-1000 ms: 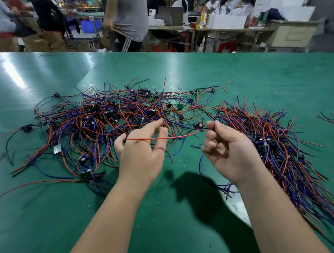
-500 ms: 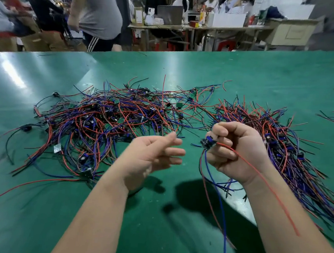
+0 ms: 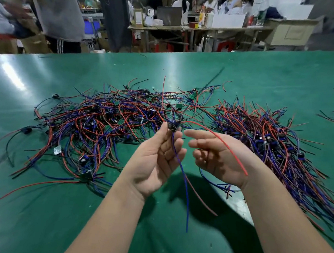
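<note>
1. We see the left hand [image 3: 155, 161] raised palm-up over a green table [image 3: 267, 74]. Its thumb and curled fingertips pinch a wired module [image 3: 174, 125].
2. The module is a small dark part with a blue-topped piece on it, and it sits just above the fingertips. We cannot make out finer detail.
3. A blue wire [image 3: 185, 190] hangs from the module, running down across the left palm and ending loose above the table.
4. A red wire [image 3: 228, 146] arcs from the module to the right, passing over the right hand [image 3: 218, 157] and ending near that wrist. We cannot tell whether it touches the skin.
5. A thinner reddish wire [image 3: 200, 198] trails down beside the blue one.
6. The right hand lies just beside the left, palm up. Its fingers are loosely spread and hold nothing.
7. On the table behind the hands lies a left heap [image 3: 106, 121] of tangled red, blue and black wires with small green boards among them.
8. A right heap [image 3: 266, 135] lies close by, with its wires set more nearly side by side.
9. A white box [image 3: 228, 20] stands on a far bench [image 3: 191, 28]. We cannot see what is inside it.
</note>
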### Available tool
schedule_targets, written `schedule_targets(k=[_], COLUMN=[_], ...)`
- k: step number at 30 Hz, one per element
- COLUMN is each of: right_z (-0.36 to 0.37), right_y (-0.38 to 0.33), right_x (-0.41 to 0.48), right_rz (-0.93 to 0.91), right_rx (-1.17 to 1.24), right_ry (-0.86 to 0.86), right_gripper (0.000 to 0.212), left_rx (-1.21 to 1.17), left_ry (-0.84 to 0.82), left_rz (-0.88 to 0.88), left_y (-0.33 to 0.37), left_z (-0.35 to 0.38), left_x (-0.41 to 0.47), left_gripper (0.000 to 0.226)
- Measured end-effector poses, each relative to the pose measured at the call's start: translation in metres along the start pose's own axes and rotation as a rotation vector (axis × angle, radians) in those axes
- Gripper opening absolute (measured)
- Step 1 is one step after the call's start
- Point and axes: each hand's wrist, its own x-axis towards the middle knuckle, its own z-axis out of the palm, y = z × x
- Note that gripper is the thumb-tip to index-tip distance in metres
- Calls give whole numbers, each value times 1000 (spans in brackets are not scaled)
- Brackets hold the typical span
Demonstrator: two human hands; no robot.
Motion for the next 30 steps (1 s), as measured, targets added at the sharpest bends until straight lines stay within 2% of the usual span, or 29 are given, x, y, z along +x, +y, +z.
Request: schedule_targets(k=[3, 7, 10, 12, 15, 18, 22, 28, 30], right_z=[4, 4, 3, 4, 5, 3, 2, 4, 1], right_y=[5, 0, 0, 0, 0, 1, 2, 2, -3], right_x=[-2, -3, -3, -4, -5, -3, -1, -1, -3], right_rz=[-75, -159, -205, -208, -194, -192, -248, -246, -238], right_rx=[-47, 26, 24, -5, -73, -142, -249, -174, -138], right_ry=[-69, 16, 75, 91, 109, 163, 232, 226, 251], right_gripper=[49, 25, 14, 6, 5, 2, 5, 15, 17], left_rx=[108, 286, 406, 431, 454, 528, 603, 632, 664], left_ry=[17, 19, -16, -27, -43, -49, -11, -37, -50], left_rz=[26, -8, -61, -58, -1, 95, 138, 142, 131], left_y=[-6, -11, -11, -12, -14, -19, -19, -13, -12], left_z=[2, 2, -1, -2, -1, -3, -4, -6, -7], left_x=[2, 1, 1, 1, 0, 1, 2, 1, -1], left_gripper=[35, 22, 36, 38, 25, 24, 14, 19, 15])
